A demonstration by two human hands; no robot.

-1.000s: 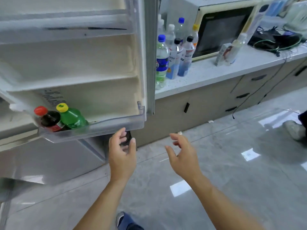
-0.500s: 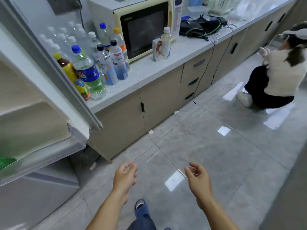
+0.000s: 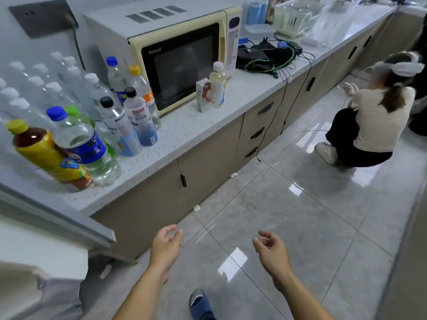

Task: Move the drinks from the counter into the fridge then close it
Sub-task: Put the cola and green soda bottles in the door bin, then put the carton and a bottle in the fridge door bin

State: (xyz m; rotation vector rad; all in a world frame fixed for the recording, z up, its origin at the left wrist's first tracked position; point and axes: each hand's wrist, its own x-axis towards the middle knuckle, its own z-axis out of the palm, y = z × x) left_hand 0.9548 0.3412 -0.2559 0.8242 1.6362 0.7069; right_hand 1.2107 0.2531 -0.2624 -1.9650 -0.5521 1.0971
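While both hands hang low over the grey floor tiles, neither holds anything: the left hand (image 3: pixel 166 247) and the right hand (image 3: pixel 270 249) have loosely curled, relaxed fingers and are well apart from the desk (image 3: pixel 184 128). On that desk the drinks stand upright in a cluster left of the microwave (image 3: pixel 175 58): an iced tea bottle (image 3: pixel 49 155) with a yellow-green cap at the near edge, touching a blue-capped, blue-labelled bottle (image 3: pixel 80 144), then two black-capped bottles (image 3: pixel 129 123) and clear water bottles (image 3: pixel 34 88) behind. A pale drink bottle (image 3: pixel 217 85) and a small carton (image 3: pixel 203 95) stand before the microwave door. The open fridge door (image 3: pixel 57 225) fills the lower left corner. Another person (image 3: pixel 372 116) crouches on the floor at right.
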